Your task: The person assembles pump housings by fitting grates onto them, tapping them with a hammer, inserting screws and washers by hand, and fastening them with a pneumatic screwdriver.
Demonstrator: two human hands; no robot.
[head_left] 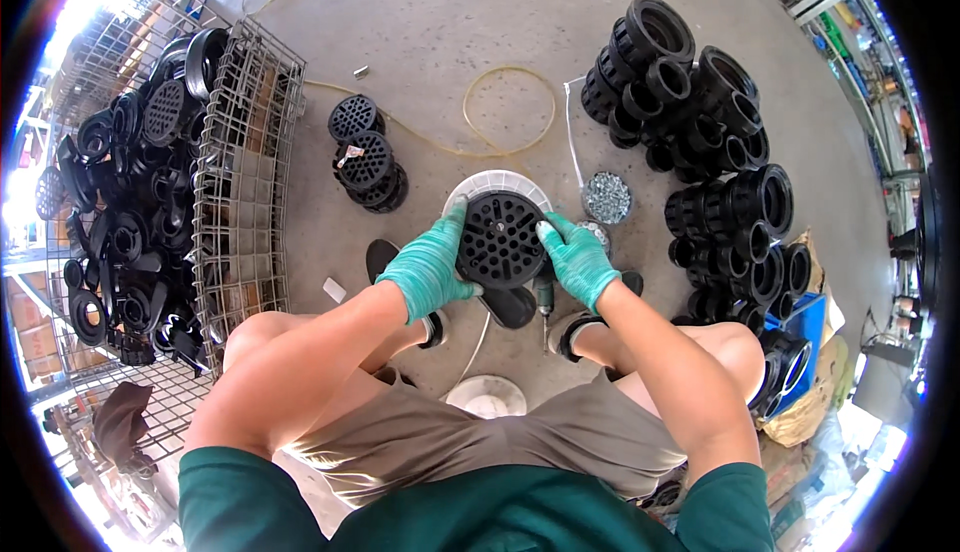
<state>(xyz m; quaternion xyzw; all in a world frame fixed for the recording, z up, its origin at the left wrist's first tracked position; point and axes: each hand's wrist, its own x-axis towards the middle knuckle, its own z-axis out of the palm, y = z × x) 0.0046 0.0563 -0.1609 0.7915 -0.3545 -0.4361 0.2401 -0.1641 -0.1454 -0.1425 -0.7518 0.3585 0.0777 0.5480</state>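
In both gloved hands I hold a round black drain grate (502, 252), its slotted face turned up and a small screw head at its centre. My left hand (428, 260) grips its left edge, and my right hand (578, 260) grips the right edge. Beneath the grate shows the rim of a white round bucket or stand (500, 180). A dark green power driver (545, 295) is partly visible below my right hand. Close by on the floor stands a tub of small metal screws (607, 198), with another small container (597, 235) partly hidden by that hand.
Stacked black grates (365, 160) stand ahead on the left. A wire cage (245, 172) full of black plastic parts (135, 202) is farther left. Rows of black ring fittings (700, 102) line the right, near a blue crate (808, 337). A yellowish hose (510, 72) loops across the floor.
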